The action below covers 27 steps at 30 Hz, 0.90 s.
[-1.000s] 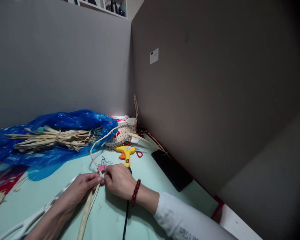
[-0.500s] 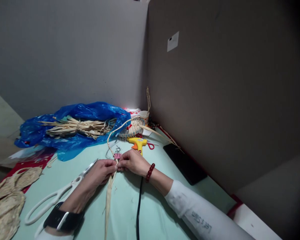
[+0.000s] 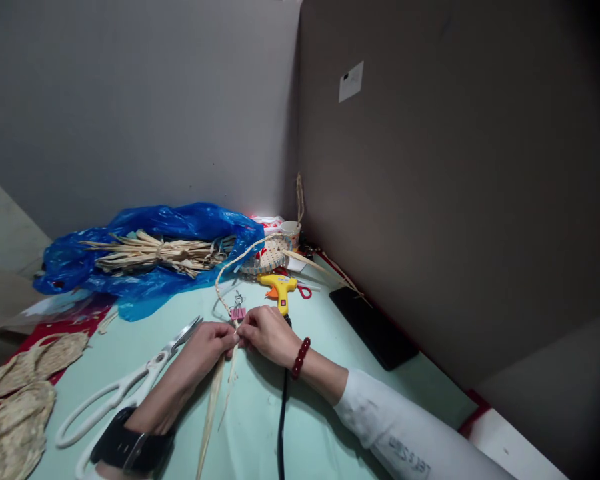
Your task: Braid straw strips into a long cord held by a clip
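I am pinching the pale dried straw strips [image 3: 215, 393] between the fingertips of my left hand [image 3: 205, 347] and my right hand [image 3: 266, 333], both closed on them at one spot, just near of the small pink binder clip [image 3: 238, 312] that is clamping the plaited straw cord [image 3: 225, 270]. I judge I am plaiting; the next cross-over is calling for steady tension. The loose ends are trailing near, towards me. The white-handled scissors [image 3: 125, 387] are lying to the left, the yellow glue gun [image 3: 279, 287] farther off, its black cable [image 3: 283, 413] running under my right wrist.
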{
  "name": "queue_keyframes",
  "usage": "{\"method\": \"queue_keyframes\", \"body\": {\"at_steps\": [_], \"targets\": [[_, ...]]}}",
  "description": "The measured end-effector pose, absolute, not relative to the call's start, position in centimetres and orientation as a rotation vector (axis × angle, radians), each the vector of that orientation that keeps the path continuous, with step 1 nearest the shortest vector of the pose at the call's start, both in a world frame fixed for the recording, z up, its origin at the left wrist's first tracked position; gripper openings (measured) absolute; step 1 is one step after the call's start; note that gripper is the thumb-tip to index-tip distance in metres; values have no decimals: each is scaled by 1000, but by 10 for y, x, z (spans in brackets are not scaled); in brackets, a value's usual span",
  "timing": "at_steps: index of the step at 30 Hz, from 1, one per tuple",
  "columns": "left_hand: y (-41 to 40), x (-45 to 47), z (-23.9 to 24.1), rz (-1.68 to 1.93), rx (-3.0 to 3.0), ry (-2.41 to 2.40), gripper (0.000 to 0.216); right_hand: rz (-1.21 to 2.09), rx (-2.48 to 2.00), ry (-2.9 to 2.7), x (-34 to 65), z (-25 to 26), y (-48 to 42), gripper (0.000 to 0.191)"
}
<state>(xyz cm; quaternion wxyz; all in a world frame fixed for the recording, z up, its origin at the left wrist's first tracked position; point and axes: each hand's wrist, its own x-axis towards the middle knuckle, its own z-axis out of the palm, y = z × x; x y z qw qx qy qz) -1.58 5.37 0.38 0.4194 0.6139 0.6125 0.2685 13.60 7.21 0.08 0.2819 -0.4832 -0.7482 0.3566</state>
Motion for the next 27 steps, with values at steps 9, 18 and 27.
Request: {"method": "queue_keyframes", "body": {"at_steps": [9,18,27], "targets": [[52,-22,5,617,1607,1503,26,1026,-1373,-1954,131,2,72,18],[45,-21,11,554,1843,1698,31,969,-1392,-1951,132,7,68,12],[26,-8,17,337,2006,2000,28,1000,-1369,-1956,130,6,62,12]]}}
